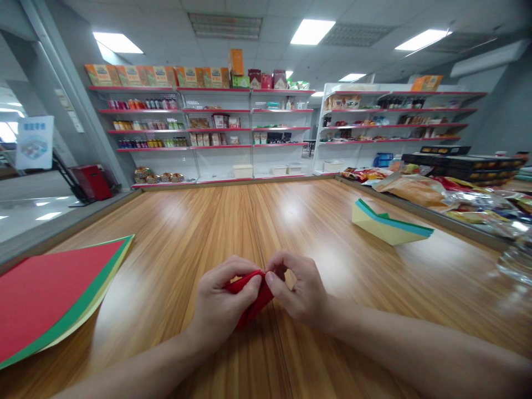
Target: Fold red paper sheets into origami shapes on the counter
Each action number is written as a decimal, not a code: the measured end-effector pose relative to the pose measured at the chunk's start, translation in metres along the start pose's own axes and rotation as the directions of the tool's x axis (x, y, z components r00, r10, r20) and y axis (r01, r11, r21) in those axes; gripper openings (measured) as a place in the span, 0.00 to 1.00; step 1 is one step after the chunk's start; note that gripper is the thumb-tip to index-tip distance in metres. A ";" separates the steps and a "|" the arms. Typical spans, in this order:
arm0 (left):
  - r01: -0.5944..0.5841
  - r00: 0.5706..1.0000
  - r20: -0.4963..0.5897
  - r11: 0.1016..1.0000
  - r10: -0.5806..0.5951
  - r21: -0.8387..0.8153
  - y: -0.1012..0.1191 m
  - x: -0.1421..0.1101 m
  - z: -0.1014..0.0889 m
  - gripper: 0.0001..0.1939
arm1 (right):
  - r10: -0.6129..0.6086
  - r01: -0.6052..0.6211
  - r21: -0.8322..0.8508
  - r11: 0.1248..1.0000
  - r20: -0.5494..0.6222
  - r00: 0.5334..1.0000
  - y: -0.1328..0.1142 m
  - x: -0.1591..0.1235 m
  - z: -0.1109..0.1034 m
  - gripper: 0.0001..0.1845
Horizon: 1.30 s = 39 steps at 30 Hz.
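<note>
Between my two hands is a small piece of folded red paper (258, 303), held just above the wooden table (199, 221). My left hand (222, 293) is closed round its left side, thumb on top. At its upper right corner, my right hand (300, 288) pinches with thumb and forefinger. Both thumbs nearly meet at the paper's top edge. Part of the paper is covered by my fingers. Off to the right stands a folded paper boat (384, 224) in yellow, blue and green. Sheets of red, green and yellow paper (54, 293) lie stacked at the left.
Snack bags (415, 191) and black boxes (461, 163) are heaped beyond the table's right edge. A clear glass object (517, 257) sits at the far right. Stocked shelves (216, 116) line the back, and a red box (93, 182) stands on the floor at left.
</note>
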<state>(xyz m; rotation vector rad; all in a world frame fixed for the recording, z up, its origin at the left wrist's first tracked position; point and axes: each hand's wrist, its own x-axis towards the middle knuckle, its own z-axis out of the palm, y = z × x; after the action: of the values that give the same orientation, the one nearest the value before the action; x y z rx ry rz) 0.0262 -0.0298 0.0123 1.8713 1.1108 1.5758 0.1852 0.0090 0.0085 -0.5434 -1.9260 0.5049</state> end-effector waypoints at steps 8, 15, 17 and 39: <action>0.263 0.960 -0.066 0.956 -0.273 -0.130 -0.009 0.002 0.000 0.06 | 0.141 -0.141 0.002 0.990 -0.002 0.990 0.006 0.001 -0.001 0.05; 0.406 0.832 -0.128 0.750 -0.540 -0.523 -0.022 0.010 0.000 0.10 | 0.310 -0.315 0.100 0.944 0.062 0.949 0.023 0.000 -0.002 0.06; 0.418 0.810 -0.110 0.699 -0.576 -0.580 -0.024 0.012 -0.001 0.10 | 0.278 -0.292 0.108 0.950 0.122 0.953 0.024 0.000 -0.004 0.08; -0.273 0.961 0.030 0.930 0.275 0.246 -0.024 0.008 -0.010 0.10 | -0.067 0.086 -0.227 0.970 0.088 0.994 0.027 -0.002 -0.006 0.05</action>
<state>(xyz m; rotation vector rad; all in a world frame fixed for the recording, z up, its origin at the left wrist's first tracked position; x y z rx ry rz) 0.0096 -0.0111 0.0007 2.2740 1.1316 1.6514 0.1956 0.0308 -0.0056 -0.6019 -2.0886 0.2570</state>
